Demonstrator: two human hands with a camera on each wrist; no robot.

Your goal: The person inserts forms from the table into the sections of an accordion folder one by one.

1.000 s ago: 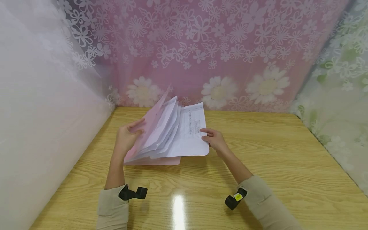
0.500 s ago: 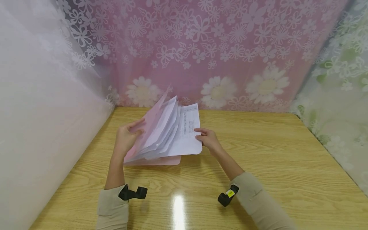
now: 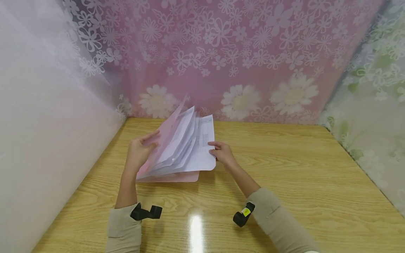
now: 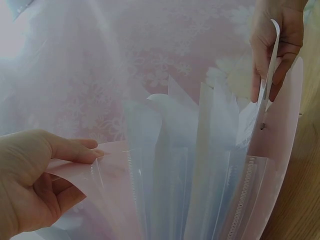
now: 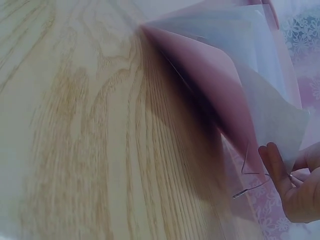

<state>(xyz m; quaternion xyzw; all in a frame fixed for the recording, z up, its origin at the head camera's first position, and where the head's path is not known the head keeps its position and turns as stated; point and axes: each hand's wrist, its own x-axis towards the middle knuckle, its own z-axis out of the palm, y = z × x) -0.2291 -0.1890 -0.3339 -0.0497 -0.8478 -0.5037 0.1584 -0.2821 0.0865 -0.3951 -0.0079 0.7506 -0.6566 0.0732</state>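
A pink document folder (image 3: 166,135) stands fanned on the table, with white papers upright between its covers. My left hand (image 3: 137,151) pinches the left cover between thumb and fingers, holding it tilted outward. In the left wrist view, clear plastic pockets (image 4: 172,190) spread inside the folder. My right hand (image 3: 223,153) pinches the right edge of a white printed sheet (image 3: 197,156). In the head view, the sheet's left part is hidden behind the other papers. From the right wrist, the sheet (image 5: 275,107) bends beside the pink back cover (image 5: 210,60), over my right fingers.
The wooden table (image 3: 300,168) extends right and toward me. A pink flowered curtain (image 3: 202,52) hangs at the back edge, with pale sheeting (image 3: 57,105) on the left. A thin cord with a metal end (image 5: 241,193) dangles at the folder's edge.
My right hand has moved left with the printed sheet, so less of it sticks out past the other papers. My left hand and the cover have stayed in place.
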